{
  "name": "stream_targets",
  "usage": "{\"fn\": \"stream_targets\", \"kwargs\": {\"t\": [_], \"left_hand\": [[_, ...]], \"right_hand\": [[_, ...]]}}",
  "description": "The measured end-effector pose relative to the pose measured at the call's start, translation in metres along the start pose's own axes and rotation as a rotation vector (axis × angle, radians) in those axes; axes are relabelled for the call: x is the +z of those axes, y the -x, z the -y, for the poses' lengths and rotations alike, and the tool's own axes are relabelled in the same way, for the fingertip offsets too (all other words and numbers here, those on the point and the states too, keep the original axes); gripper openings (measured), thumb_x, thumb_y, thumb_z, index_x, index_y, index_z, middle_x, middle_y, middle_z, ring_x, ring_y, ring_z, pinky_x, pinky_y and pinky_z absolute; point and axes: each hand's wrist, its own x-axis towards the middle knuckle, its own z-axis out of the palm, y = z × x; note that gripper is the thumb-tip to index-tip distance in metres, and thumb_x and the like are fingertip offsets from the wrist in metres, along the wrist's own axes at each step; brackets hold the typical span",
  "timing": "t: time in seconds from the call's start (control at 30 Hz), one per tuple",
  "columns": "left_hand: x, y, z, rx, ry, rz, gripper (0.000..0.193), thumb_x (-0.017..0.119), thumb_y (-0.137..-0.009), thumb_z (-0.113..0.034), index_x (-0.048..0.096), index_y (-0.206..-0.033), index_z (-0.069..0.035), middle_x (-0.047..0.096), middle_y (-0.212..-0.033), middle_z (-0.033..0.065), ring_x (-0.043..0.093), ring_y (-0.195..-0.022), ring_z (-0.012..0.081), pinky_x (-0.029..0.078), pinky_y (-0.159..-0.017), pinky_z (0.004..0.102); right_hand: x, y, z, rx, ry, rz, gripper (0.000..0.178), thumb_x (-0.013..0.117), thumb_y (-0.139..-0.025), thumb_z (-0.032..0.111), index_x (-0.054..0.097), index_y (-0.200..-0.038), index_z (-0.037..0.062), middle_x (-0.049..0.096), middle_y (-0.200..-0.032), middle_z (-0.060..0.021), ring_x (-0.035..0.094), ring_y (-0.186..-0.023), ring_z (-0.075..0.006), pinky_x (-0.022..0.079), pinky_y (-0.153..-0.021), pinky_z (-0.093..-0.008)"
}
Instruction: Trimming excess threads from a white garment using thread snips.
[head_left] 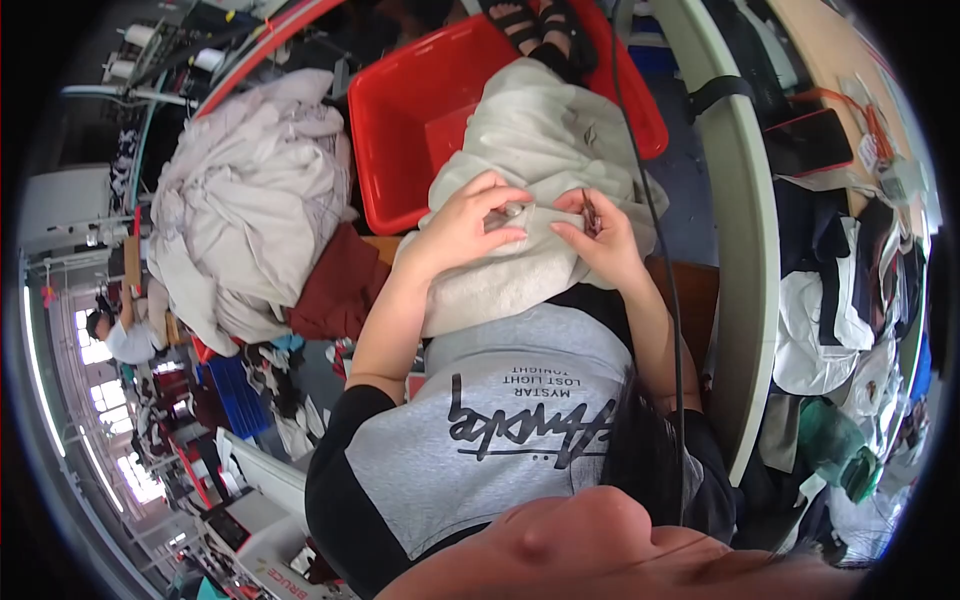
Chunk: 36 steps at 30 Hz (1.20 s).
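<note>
A pale grey-beige garment [540,120] lies in folds over my lap. My left hand [465,228] rests on it, thumb and forefinger apart around a small bunch of the cloth; its other fingers are partly hidden. Close by on the right, my right hand [607,240] has its thumb and forefinger spaced toward the same spot. Tucked in its curled fingers is a small dark tool [591,212] that looks like thread snips, mostly covered by the hand.
A red plastic bin [400,130] stands beyond my lap, beside a big heap of pale garments [250,190] and maroon cloth [345,285]. On the right are a table edge [750,250], a hanging black cable [660,220] and a pile of mixed fabric [815,340]. Another person [130,335] is far left.
</note>
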Motion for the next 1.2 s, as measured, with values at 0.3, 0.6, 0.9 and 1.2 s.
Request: {"fn": "stream_targets", "kwargs": {"t": [0.3,0.6,0.9,1.2], "left_hand": [[0.011,0.003,0.009,0.165,-0.208,-0.075,0.026,0.080,-0.070,-0.014,0.063,-0.089,-0.007,0.049,-0.107,0.0048,0.045,-0.107,0.0254,0.043,-0.088,0.0349],[-0.001,0.003,0.022,0.271,-0.246,-0.098,0.022,0.079,-0.075,-0.016,0.064,-0.088,-0.006,0.058,-0.105,0.0048,0.056,-0.096,0.0215,0.047,-0.085,0.0335],[-0.011,0.010,0.020,0.218,0.110,-0.086,0.006,0.068,-0.085,-0.002,0.066,-0.090,0.001,0.060,-0.107,0.0065,0.060,-0.097,0.0178,0.049,-0.082,0.0282],[-0.009,0.039,-0.017,0.270,0.379,-0.312,0.008,0.063,-0.090,-0.002,0.068,-0.087,0.004,0.063,-0.100,0.0105,0.062,-0.088,0.0180,0.049,-0.078,0.0281]], "right_hand": [[0.003,0.014,0.007,0.051,0.208,0.055,0.032,0.076,-0.081,0.000,0.060,-0.109,0.0004,0.061,-0.099,0.0012,0.052,-0.084,-0.0038,0.043,-0.070,-0.0183],[0.011,0.013,0.019,-0.085,0.388,0.052,0.015,0.074,-0.083,0.004,0.067,-0.096,0.0009,0.060,-0.080,0.0015,0.047,-0.068,-0.0047,0.036,-0.056,-0.0224],[0.011,0.008,0.005,-0.105,0.186,-0.027,0.012,0.066,-0.092,0.010,0.063,-0.095,-0.0013,0.056,-0.073,0.0039,0.036,-0.059,-0.0042,0.031,-0.053,-0.0217],[0.017,0.032,0.040,0.210,-0.424,0.048,0.012,0.062,-0.096,0.013,0.065,-0.102,0.0029,0.054,-0.071,0.0054,0.040,-0.057,-0.0023,0.030,-0.052,-0.0198]]}}
